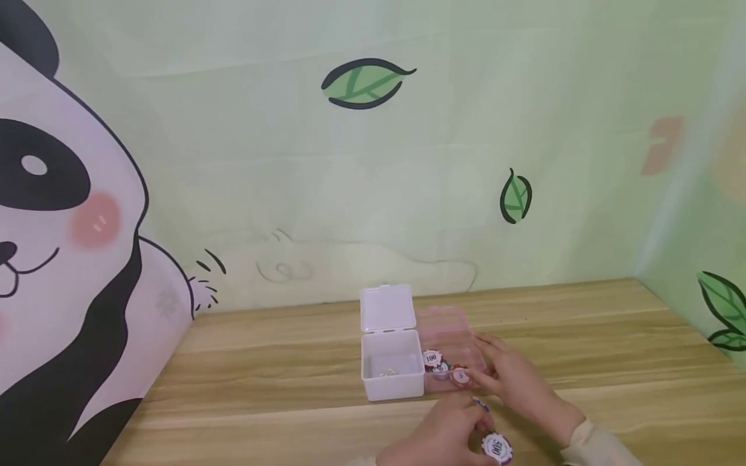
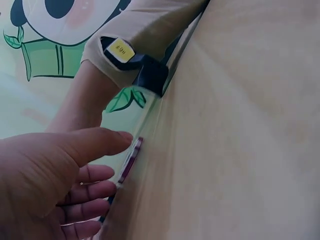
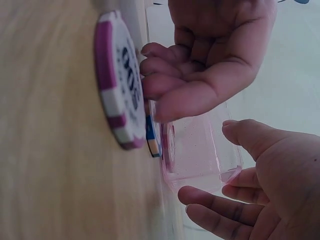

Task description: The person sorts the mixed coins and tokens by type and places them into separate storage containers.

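Note:
A white and purple poker chip (image 1: pixel 497 448) marked 500 lies on the table. My left hand (image 1: pixel 445 424) is right beside it, thumb and fingers loosely bent around its edge in the left wrist view. Just past those fingers shows a blue-edged chip (image 3: pixel 153 132), partly hidden. The clear pink box (image 1: pixel 454 343) stands open with several chips (image 1: pixel 432 358) inside. My right hand (image 1: pixel 519 382) rests at the box's right side, its thumb by the front corner and the other fingers farther back. Both thumb and fingers look relaxed in the right wrist view.
A white box (image 1: pixel 393 387) with its lid (image 1: pixel 387 307) raised adjoins the pink box on the left and holds a few small clear pieces. The wooden table (image 1: pixel 262 369) meets a green printed backdrop (image 1: pixel 262 129) with a panda at the left.

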Motion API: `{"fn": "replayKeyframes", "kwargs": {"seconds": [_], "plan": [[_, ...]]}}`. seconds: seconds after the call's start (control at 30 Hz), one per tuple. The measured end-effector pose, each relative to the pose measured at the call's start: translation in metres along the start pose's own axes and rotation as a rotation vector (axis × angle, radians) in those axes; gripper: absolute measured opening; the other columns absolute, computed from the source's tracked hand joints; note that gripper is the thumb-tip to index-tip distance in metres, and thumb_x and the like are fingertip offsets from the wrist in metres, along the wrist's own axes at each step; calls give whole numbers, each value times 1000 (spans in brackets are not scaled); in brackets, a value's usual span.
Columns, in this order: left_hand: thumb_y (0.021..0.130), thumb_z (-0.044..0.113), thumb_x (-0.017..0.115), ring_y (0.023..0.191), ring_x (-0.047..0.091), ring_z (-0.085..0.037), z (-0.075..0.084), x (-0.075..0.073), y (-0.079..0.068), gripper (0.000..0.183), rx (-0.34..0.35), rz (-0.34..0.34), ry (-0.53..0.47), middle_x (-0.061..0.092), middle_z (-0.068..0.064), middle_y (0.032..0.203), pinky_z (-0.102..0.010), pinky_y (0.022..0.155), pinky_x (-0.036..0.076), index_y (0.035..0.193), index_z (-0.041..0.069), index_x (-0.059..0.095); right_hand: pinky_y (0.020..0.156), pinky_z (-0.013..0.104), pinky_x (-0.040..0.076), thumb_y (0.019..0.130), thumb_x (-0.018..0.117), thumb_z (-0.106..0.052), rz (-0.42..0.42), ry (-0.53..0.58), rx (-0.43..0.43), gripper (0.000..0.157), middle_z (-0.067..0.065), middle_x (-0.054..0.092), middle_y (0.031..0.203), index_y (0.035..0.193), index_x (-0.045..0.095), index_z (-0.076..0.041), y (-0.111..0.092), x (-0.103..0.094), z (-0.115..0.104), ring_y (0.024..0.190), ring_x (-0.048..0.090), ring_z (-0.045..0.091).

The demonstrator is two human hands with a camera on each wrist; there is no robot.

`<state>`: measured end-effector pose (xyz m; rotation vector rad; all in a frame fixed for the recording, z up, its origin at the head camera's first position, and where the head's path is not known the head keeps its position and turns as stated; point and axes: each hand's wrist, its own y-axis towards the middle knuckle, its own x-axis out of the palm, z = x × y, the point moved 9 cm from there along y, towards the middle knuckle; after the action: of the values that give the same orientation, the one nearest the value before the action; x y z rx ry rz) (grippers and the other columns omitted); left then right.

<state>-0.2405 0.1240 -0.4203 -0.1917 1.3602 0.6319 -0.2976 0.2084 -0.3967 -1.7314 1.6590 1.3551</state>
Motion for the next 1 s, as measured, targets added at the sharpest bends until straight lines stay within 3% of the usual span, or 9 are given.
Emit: {"fn": "replayKeyframes", "kwargs": {"seconds": [0.2, 0.43, 1.0], "plan": [[74, 47, 79, 95, 53, 0, 1, 4, -2, 34, 6, 56, 97, 60, 14, 92, -13, 85, 40, 95, 23, 68, 57, 18, 44, 86, 70, -26, -10, 12, -2, 62, 22, 52, 137, 134, 49, 8, 1, 1, -3, 63, 45, -7], [75, 48, 78, 98, 52, -1, 0, 5, -3, 32, -30, 51, 91, 60, 14, 95, -15, 87, 40, 95, 25, 69, 59, 18, 45, 86, 70, -25, -10, 6, -6, 62, 22, 51, 138, 134, 48, 8, 1, 1, -4, 65, 47, -7], [74, 48, 78, 89, 50, 3, -1, 7, -2, 31, -7, 56, 84, 58, 16, 87, -13, 83, 38, 89, 24, 67, 60, 18, 47, 87, 70, -25, -5, -2, -20, 62, 23, 51, 138, 134, 47, 9, 1, 2, -4, 66, 48, -6]]}}
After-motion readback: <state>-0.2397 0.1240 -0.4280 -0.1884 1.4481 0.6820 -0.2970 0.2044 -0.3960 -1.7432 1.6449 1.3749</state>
